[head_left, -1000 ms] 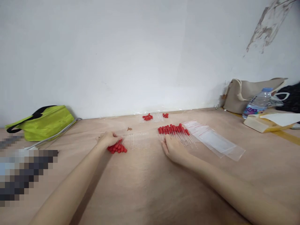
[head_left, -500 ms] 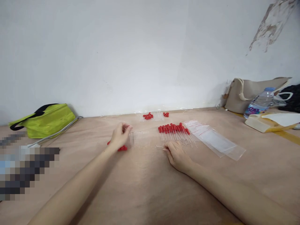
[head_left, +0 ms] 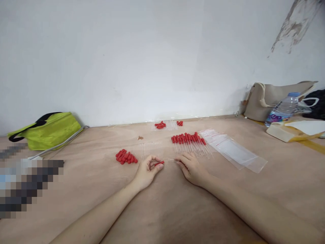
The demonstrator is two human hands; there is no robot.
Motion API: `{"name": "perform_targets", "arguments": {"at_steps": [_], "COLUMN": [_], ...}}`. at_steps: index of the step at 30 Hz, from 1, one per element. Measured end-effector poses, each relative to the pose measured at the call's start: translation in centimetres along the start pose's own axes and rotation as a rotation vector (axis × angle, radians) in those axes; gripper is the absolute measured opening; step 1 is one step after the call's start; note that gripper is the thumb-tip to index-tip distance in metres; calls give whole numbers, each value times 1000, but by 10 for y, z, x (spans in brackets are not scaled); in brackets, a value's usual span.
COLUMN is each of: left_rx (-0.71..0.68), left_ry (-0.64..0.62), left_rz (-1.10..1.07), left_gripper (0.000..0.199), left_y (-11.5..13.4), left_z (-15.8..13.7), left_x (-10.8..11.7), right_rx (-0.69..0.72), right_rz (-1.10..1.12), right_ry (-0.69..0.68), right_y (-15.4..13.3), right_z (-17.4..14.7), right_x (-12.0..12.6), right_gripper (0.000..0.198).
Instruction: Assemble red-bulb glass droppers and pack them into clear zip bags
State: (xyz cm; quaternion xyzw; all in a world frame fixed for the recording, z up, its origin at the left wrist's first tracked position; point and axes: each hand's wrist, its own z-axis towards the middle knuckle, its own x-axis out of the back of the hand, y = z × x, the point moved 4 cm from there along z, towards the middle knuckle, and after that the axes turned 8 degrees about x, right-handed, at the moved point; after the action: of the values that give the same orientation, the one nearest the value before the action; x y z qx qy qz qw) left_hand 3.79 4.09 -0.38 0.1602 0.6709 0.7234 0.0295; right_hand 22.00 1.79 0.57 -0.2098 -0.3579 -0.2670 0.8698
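At the middle of the tan surface point(head_left: 162, 210), the left hand point(head_left: 146, 171) pinches one small red rubber bulb point(head_left: 159, 163) between thumb and fingertips, its fingers curled closed around it. The bulb is short, matte red and rounded, lying almost level and pointing toward 3 o'clock. Just beside it, at 3 o'clock, the right hand point(head_left: 192, 166) rests on the surface with fingers bent, its tips closed on one thin clear glass tube point(head_left: 172, 160) whose free end points at the bulb; bulb and tube are near each other but apart.

At 10 o'clock from the left hand lies a heap of loose red bulbs point(head_left: 126, 157), roughly a dozen, though the exact count is too crowded to tell. Between that heap and the hands, at 12 o'clock, a faint row of bare clear tubes point(head_left: 150, 149) lies side by side; their number cannot be made out. At 12 o'clock from the right hand a row of finished droppers point(head_left: 190, 142), clear stems with red bulbs on top, lies packed together, about a dozen. At 2 o'clock from them sits a stack of clear zip bags point(head_left: 232, 150) with red seal lines. Farther back, near the wall, two small clusters of red bulbs point(head_left: 160, 125) rest on clear plastic.
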Motion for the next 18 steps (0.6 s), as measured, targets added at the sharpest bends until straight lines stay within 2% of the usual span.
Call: {"name": "perform_targets", "arguments": {"at_steps": [3, 7, 18], "left_rx": [-118, -234, -254], "left_ry": [38, 31, -51], "left_rz": [174, 414, 420], "left_gripper": [28, 19, 19], "left_y": [4, 12, 19], "left_z": [-1, -5, -7], "left_x": [1, 0, -7], "right_rx": [4, 14, 71], "right_rz": [10, 19, 9], "right_ry": [-12, -17, -35], "right_y": [-2, -2, -8], "right_z": [1, 1, 3], "right_x": [1, 0, 3], "right_gripper": [19, 19, 17]}}
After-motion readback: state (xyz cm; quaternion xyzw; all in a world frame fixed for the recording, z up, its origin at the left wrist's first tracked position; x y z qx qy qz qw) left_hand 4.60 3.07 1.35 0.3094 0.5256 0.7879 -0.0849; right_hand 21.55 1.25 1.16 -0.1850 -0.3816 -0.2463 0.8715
